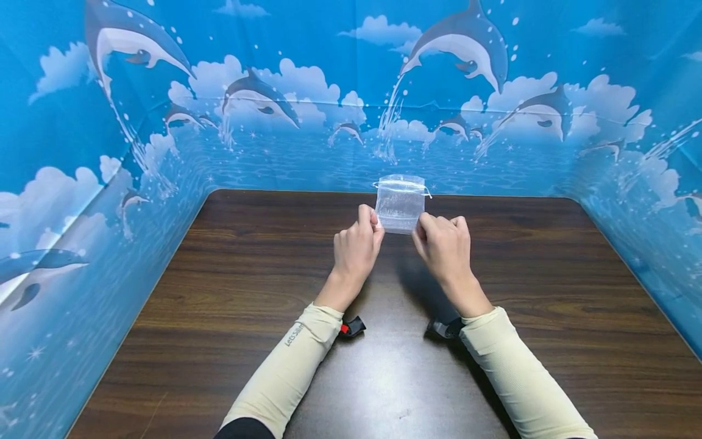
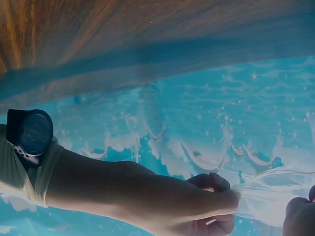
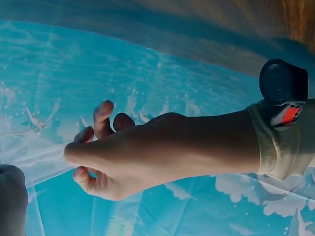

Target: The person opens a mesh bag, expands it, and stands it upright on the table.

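Holding a small sheer white organza drawstring pouch [image 1: 400, 204] above the far middle of the dark brown wooden surface [image 1: 247, 292], my two hands pinched it from either side. My left hand [image 1: 356, 247] had its thumb and fingers closed on the pouch's lower left edge, and my right hand [image 1: 443, 247] gripped the lower right edge in the same way, so the pouch stood upright between them with its gathered mouth and thin white drawstring [image 1: 403, 184] at the top. I could not tell whether the pouch held anything.

From the left wrist view, my left hand [image 2: 206, 206] pinched the gauzy fabric [image 2: 273, 196], which stretched away toward the fingertips of the other hand at the frame's right edge. From the right wrist view, my right hand [image 3: 113, 157] had its thumb and forefinger closed on the fabric [image 3: 34, 157] while the remaining fingers [image 3: 103, 115] stood raised and loosely curled.

Both forearms wore cream-coloured sleeves [image 1: 290, 360], and a black wrist-mounted camera unit [image 1: 352, 328] sat under each wrist. A blue backdrop printed with dolphins and clouds [image 1: 274, 103] enclosed the surface on its far, left and right edges.
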{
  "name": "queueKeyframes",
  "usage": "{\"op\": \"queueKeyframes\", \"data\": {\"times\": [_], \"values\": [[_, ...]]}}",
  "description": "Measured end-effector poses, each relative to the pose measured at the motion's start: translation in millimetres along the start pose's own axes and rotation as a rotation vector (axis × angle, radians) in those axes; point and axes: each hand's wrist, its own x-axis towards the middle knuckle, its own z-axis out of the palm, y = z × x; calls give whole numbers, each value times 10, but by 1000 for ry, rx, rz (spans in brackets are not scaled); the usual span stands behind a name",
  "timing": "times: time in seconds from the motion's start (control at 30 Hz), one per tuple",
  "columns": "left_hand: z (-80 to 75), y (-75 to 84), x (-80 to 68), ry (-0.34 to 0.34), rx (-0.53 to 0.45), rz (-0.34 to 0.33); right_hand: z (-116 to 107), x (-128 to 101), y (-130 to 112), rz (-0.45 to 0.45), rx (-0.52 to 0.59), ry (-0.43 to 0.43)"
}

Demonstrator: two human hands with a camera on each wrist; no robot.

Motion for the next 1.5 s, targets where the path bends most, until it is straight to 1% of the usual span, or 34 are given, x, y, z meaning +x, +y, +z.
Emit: {"op": "queueKeyframes", "data": {"times": [0.07, 0.13, 0.2, 0.27, 0.33, 0.37, 0.43, 0.5, 0.57, 0.63, 0.7, 0.77, 0.8, 0.83, 0.87, 0.9, 0.97, 1.03, 1.07, 1.1, 1.13, 1.2, 1.3, 1.37, 1.43, 1.5], "values": [[-4, -6, 3, 18, -8, 21, 2, -6, 5, -2, 3, 8], [-13, -16, 6, 6, -33, 54, -6, -9, 26, -12, 8, 17], [-22, -35, 10, -47, -75, 82, -19, -10, 61, -21, 10, 38], [-38, -60, 16, -121, -121, 98, -36, -9, 104, -35, 12, 61], [-54, -86, 28, -187, -150, 91, -52, -1, 142, -53, 18, 89], [-63, -96, 33, -204, -154, 83, -57, 4, 157, -64, 23, 105], [-79, -103, 45, -207, -145, 72, -61, 15, 179, -94, 36, 132], [-91, -96, 56, -183, -132, 66, -59, 26, 189, -122, 50, 153], [-98, -86, 61, -167, -122, 76, -55, 32, 193, -140, 58, 168], [-106, -85, 66, -186, -124, 94, -55, 31, 198, -143, 64, 182], [-121, -101, 72, -245, -139, 120, -60, 25, 203, -138, 64, 191], [-147, -131, 83, -339, -179, 138, -65, 18, 208, -132, 69, 201], [-166, -149, 91, -390, -210, 135, -64, 12, 211, -130, 75, 205], [-187, -171, 103, -433, -247, 121, -63, 7, 212, -134, 78, 208], [-212, -195, 120, -463, -287, 92, -59, 6, 210, -141, 84, 211], [-235, -221, 144, -472, -326, 50, -55, 4, 207, -152, 94, 215], [-285, -275, 200, -437, -402, -52, -45, 4, 198, -182, 116, 221], [-332, -325, 266, -356, -482, -140, -33, 8, 185, -220, 139, 222], [-352, -347, 298, -323, -518, -172, -29, 12, 177, -238, 150, 221], [-367, -365, 327, -303, -548, -188, -24, 13, 171, -255, 161, 220], [-387, -385, 341, -304, -574, -197, -10, 8, 156, -268, 169, 220], [-408, -413, 367, -339, -611, -199, 9, 3, 132, -292, 178, 219], [-394, -439, 382, -410, -630, -204, 30, -7, 117, -325, 178, 214], [-375, -458, 381, -434, -647, -221, 44, -22, 120, -350, 178, 192], [-361, -478, 379, -430, -667, -243, 55, -36, 137, -379, 183, 149], [-368, -495, 382, -404, -681, -255, 63, -45, 169, -413, 199, 83]]}}
